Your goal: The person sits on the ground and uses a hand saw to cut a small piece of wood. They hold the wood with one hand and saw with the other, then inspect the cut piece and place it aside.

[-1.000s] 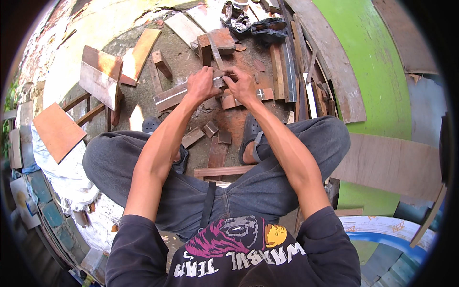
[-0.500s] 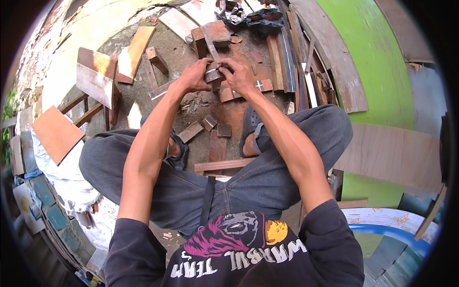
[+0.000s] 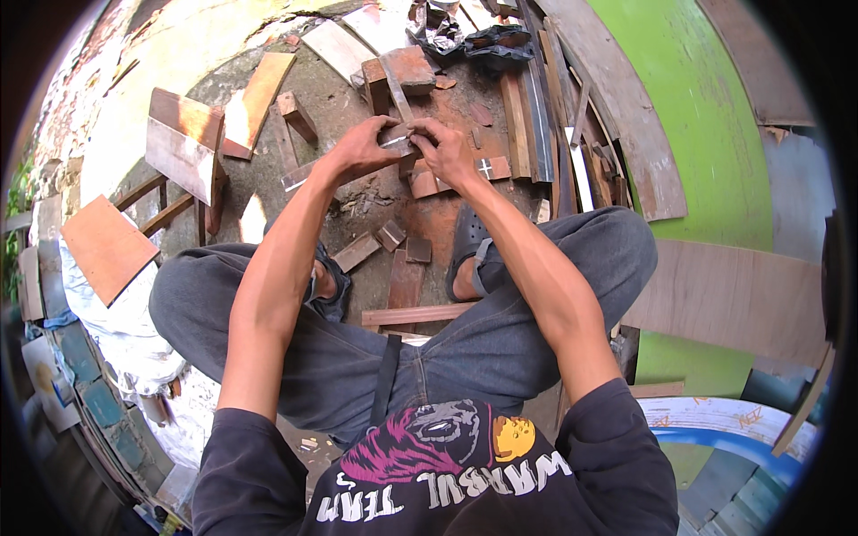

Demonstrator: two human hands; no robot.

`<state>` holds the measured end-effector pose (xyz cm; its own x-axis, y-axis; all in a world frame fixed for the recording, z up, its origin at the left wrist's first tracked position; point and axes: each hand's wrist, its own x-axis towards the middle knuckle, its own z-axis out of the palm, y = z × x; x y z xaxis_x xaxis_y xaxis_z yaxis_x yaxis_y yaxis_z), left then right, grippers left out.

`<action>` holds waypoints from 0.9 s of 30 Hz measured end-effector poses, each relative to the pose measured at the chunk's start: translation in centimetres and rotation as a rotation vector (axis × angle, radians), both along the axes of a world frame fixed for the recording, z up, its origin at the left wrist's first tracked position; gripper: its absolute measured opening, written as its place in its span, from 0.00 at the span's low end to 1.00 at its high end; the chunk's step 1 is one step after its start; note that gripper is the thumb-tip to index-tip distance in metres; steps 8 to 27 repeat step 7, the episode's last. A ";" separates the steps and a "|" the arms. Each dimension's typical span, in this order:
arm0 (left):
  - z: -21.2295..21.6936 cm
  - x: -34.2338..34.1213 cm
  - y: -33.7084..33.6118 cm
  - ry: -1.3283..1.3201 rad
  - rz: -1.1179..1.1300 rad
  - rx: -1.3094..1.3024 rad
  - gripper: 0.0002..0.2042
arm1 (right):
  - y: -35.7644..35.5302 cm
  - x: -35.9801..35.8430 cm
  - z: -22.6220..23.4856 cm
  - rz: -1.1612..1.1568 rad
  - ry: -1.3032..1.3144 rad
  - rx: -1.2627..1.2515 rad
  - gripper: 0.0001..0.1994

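Both hands are together in front of me on a small wooden block (image 3: 393,137) with a white line across it. My left hand (image 3: 363,150) grips the block's left side, fingers wrapped behind it. At its right end, my right hand (image 3: 443,152) pinches with thumb and fingers. A narrow flat greyish strip (image 3: 396,87) runs from the fingers up to a reddish brick (image 3: 411,67), resting across its top. Whether the block touches the strip is hidden by my fingers. Just below my right hand lies a reddish-brown piece (image 3: 431,182) with white marks.
Small wood blocks (image 3: 391,235) lie between my feet, near a pale wooden strip (image 3: 420,314). Angled boards (image 3: 183,147) stand at the left. Long planks (image 3: 544,107) and a green panel (image 3: 715,134) line the right. Black plastic (image 3: 498,45) lies at the far side.
The block has turned slightly in my hands, with more of its face now showing between them. My left hand has shifted a little, and its thumb has moved closer against the block.
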<state>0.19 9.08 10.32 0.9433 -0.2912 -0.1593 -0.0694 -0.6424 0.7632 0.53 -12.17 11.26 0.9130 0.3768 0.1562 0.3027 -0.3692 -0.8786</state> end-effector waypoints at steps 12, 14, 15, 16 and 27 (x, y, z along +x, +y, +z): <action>-1.5 0.8 0.3 -0.007 0.036 -0.064 0.26 | 0.2 0.3 -0.1 0.017 0.001 -0.026 0.10; -1.5 0.8 0.3 -0.007 0.036 -0.064 0.26 | 0.2 0.3 -0.1 0.017 0.001 -0.026 0.10; -1.5 0.8 0.3 -0.007 0.036 -0.064 0.26 | 0.2 0.3 -0.1 0.017 0.001 -0.026 0.10; -1.5 0.8 0.3 -0.007 0.036 -0.064 0.26 | 0.2 0.3 -0.1 0.017 0.001 -0.026 0.10; -1.5 0.8 0.3 -0.007 0.036 -0.064 0.26 | 0.2 0.3 -0.1 0.017 0.001 -0.026 0.10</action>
